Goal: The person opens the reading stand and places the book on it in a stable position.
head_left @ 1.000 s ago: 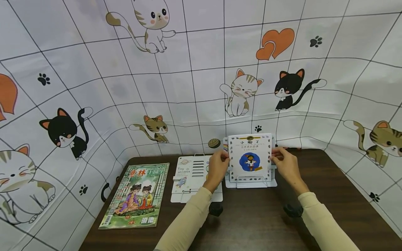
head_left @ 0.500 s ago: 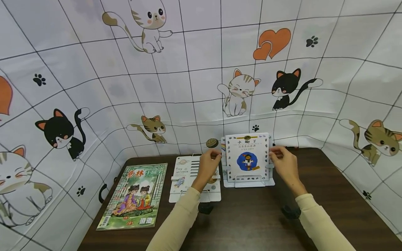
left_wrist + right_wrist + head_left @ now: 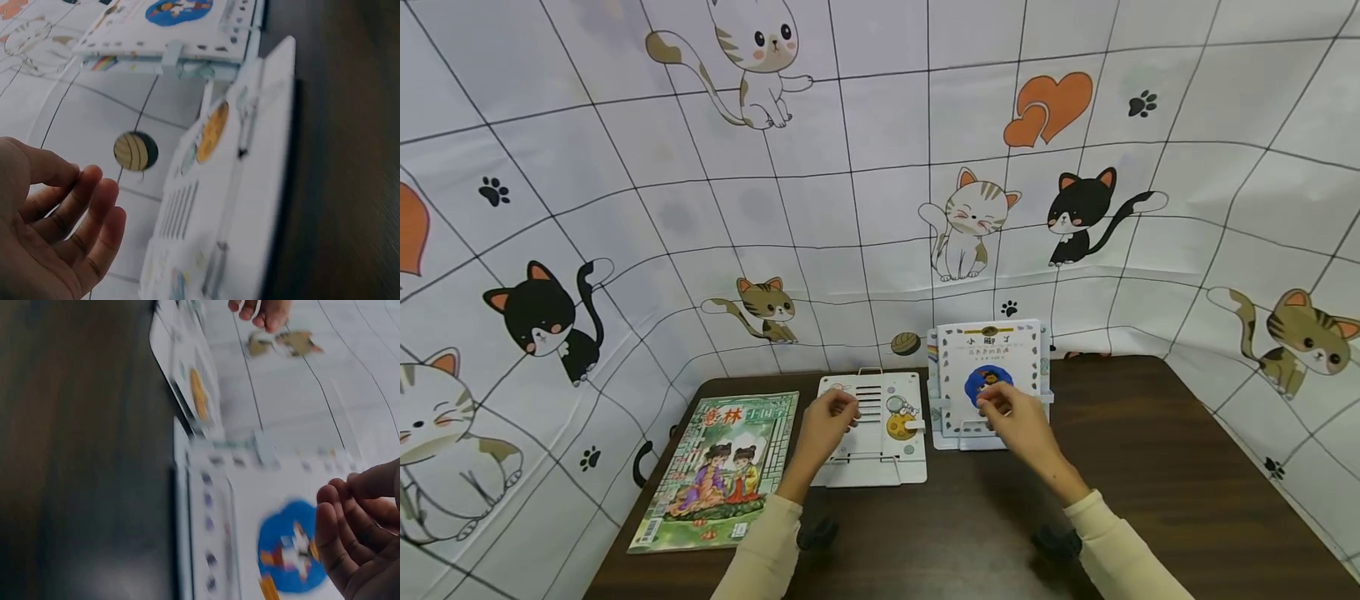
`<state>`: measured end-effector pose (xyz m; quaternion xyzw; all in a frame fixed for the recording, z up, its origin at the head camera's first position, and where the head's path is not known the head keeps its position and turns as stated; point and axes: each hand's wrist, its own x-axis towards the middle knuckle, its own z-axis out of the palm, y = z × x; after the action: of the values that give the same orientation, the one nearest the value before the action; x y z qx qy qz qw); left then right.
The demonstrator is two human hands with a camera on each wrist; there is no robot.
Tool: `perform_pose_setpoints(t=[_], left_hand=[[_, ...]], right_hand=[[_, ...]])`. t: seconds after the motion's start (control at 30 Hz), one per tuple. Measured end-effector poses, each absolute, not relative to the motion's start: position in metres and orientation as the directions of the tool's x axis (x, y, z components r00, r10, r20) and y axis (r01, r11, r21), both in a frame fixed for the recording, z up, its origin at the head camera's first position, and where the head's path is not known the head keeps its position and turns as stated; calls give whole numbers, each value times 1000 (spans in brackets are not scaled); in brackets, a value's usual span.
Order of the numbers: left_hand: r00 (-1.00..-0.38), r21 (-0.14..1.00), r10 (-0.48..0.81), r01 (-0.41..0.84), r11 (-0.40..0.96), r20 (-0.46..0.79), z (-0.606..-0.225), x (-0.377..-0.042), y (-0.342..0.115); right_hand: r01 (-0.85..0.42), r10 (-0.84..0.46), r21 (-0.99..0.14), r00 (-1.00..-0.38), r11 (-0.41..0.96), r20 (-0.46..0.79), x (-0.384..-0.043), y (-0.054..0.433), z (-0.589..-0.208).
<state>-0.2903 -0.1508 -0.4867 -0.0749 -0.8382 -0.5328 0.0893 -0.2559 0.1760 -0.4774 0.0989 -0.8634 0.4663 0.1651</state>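
A white picture book [image 3: 955, 375] with a blue round picture leans upright on a pale blue book stand [image 3: 935, 425]. Clips at the sides and a wire at the bottom hold it. In front of its cover hovers my right hand [image 3: 1022, 425], fingers loosely curled with nothing between them. My left hand [image 3: 822, 433] is raised before a white book stand [image 3: 891, 454] with slots and a yellow planet print; it holds nothing. In the left wrist view the left hand [image 3: 69, 219] has thumb and index fingertips close together, apart from the stand.
A green magazine [image 3: 722, 475] lies flat at the left of the dark wooden table [image 3: 1150, 500]. Behind the table hangs a white cloth [image 3: 880, 208] printed with cats, hearts and grid lines.
Both hands have come away from the sides of the picture book and moved left. The left now stands before the white stand, the right before the book, which stays in place.
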Motion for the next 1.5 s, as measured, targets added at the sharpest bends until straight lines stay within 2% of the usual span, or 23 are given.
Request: perform_pose_setpoints(t=[0.27, 0.5, 0.67, 0.8, 1.3, 1.5], left_hand=[[-980, 829, 22, 180, 530, 199, -510, -267, -182], [-982, 727, 25, 157, 669, 189, -524, -255, -201], [-984, 686, 41, 150, 712, 173, -528, -249, -207], [-987, 693, 50, 144, 707, 153, -531, -246, -209], [-992, 688, 109, 124, 715, 66, -533, -246, -210], [-990, 720, 135, 121, 683, 39, -529, -245, -211]], right_hand=[[-381, -208, -705, -924, 599, 322, -254, 125, -501], [-389, -303, -639, -921, 664, 246, -252, 93, -516], [-426, -377, -590, -901, 685, 213, -255, 80, -525], [-432, -396, -568, -897, 700, 195, -255, 75, -529], [-391, -408, -627, -905, 674, 126, -254, 66, -530], [-362, -402, -660, -910, 658, 98, -252, 68, -530]])
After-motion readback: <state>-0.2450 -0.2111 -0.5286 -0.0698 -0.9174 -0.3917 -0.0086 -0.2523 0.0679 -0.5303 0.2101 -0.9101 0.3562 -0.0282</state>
